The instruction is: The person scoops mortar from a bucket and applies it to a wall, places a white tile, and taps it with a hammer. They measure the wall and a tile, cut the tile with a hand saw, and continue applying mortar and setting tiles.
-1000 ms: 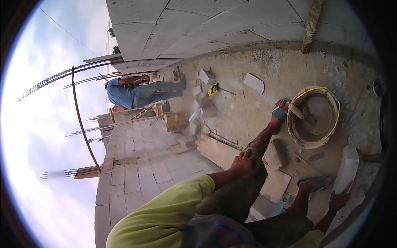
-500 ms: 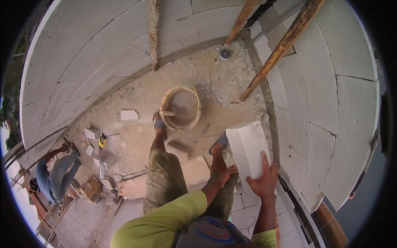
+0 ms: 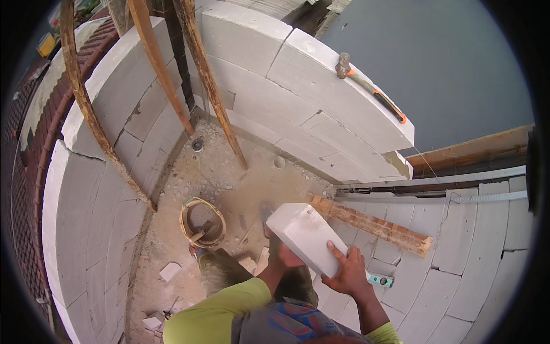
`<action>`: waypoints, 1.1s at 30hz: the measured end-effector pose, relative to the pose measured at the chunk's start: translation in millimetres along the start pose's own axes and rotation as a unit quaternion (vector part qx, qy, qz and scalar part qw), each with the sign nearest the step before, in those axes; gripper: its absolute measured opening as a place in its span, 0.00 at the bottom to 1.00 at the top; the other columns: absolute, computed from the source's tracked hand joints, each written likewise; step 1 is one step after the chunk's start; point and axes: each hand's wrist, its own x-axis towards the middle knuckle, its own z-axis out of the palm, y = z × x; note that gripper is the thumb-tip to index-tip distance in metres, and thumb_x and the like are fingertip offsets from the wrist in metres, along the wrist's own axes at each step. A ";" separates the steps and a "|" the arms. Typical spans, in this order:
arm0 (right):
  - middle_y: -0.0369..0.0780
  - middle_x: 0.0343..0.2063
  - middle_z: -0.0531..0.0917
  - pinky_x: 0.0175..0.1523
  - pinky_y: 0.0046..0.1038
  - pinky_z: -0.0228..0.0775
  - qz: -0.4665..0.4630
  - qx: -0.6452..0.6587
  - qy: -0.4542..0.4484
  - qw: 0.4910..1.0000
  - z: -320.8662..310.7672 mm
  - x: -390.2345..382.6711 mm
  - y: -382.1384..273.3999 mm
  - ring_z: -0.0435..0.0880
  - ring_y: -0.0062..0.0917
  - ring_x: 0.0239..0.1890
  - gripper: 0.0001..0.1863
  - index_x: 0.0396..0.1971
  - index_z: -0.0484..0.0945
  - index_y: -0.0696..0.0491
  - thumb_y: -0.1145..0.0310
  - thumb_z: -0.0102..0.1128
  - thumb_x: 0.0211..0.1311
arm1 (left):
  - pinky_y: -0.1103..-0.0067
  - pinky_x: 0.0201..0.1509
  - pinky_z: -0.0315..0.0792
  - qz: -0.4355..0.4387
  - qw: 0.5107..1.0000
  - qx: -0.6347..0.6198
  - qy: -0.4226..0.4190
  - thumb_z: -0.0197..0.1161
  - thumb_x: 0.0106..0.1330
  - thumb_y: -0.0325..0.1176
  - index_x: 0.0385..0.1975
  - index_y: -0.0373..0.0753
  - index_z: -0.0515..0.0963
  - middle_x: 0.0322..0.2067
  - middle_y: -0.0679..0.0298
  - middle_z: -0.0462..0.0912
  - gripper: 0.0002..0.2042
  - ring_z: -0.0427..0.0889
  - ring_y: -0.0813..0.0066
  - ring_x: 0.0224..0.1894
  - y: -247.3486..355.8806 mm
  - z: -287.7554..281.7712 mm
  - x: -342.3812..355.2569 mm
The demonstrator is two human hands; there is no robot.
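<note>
A pale aerated concrete block (image 3: 309, 238) is tilted in front of me, held between both hands. My right hand (image 3: 348, 270) is closed on its near right end, the fingers spread along the edge. At its left side my left hand (image 3: 282, 257) supports it from below; the block hides most of those fingers. Beyond it to the left stands a round bucket (image 3: 184, 221) of grey mortar with a handled tool (image 3: 198, 235) in it. A teal spirit level (image 3: 380, 280) lies just right of my right wrist.
Block walls (image 3: 303, 92) meet at the far corner, where wooden poles (image 3: 215, 86) lean. A hammer (image 3: 372, 92) lies on the right wall's top. A rough timber (image 3: 381, 225) lies along the right. A short pipe (image 3: 279, 162) stands up from the rubble-strewn floor.
My view has swung to the right, bringing the hammer, timber and spirit level into sight. The block is now lifted and more tilted, with both hands still on it.
</note>
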 end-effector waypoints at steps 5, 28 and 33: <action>0.50 0.53 0.72 0.63 0.50 0.68 0.103 0.020 0.061 0.993 33.2 -99.8 8.3 0.74 0.49 0.58 0.58 0.82 0.67 0.24 0.50 0.85 0.45 | 0.44 0.87 0.50 -0.179 0.970 -0.157 -0.048 0.54 0.73 0.74 0.85 0.42 0.57 0.85 0.55 0.58 0.51 0.58 0.42 0.84 142.4 42.9 39.4; 0.49 0.53 0.80 0.58 0.48 0.69 -0.011 0.122 0.081 0.989 0.6 -26.3 179.7 0.79 0.43 0.60 0.40 0.68 0.78 0.45 0.58 0.78 0.51 | 0.45 0.85 0.51 -0.232 0.184 0.828 -0.476 0.82 0.48 0.69 0.87 0.38 0.49 0.79 0.40 0.63 0.70 0.55 0.40 0.84 -8.4 290.7 206.2; 0.49 0.53 0.80 0.57 0.44 0.69 -0.031 0.132 0.094 0.986 -69.3 -13.1 228.6 0.80 0.42 0.59 0.39 0.65 0.78 0.47 0.62 0.79 0.48 | 0.59 0.64 0.77 -0.223 0.223 0.862 -0.397 0.86 0.41 0.56 0.77 0.33 0.66 0.57 0.50 0.82 0.60 0.84 0.49 0.59 -19.4 340.8 247.4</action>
